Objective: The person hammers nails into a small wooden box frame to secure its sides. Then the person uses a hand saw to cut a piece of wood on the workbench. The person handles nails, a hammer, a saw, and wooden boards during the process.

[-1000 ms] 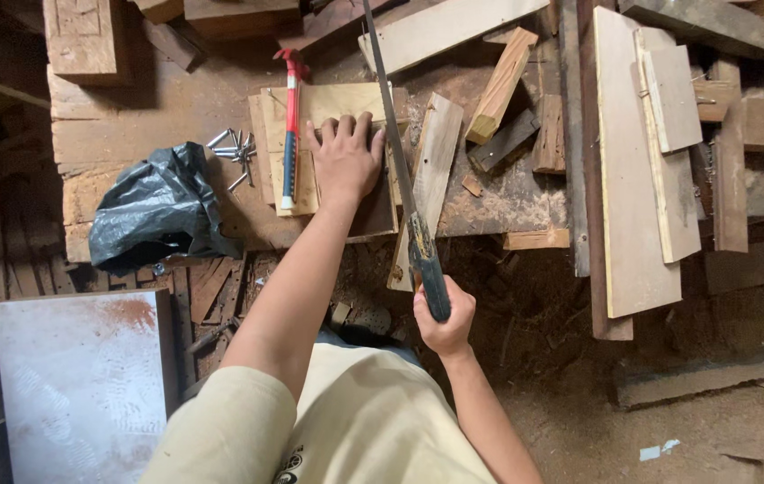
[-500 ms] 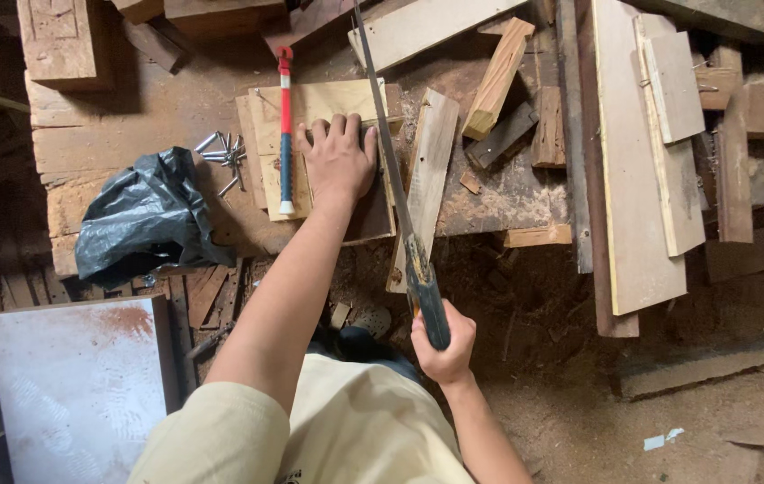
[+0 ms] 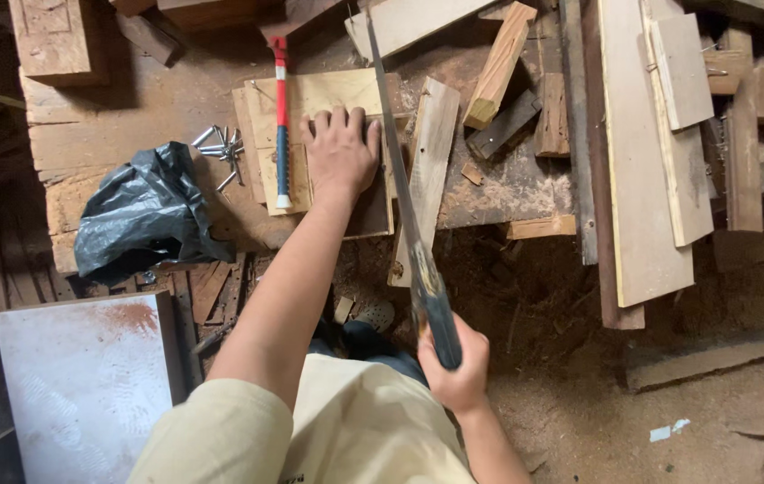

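Gripping the saw (image 3: 400,179) — right hand (image 3: 455,363) — beside left hand (image 3: 339,152) flat on board (image 3: 328,94).

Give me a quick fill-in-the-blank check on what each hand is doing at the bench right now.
1. The left hand presses flat on a pale wooden ____.
2. The right hand grips the handle of a hand ____.
3. The hammer with the red and white handle lies to the ____ of the left hand in the picture.
4. Loose nails lie beside a crumpled ____ plastic bag.

Missing words: board; saw; left; black
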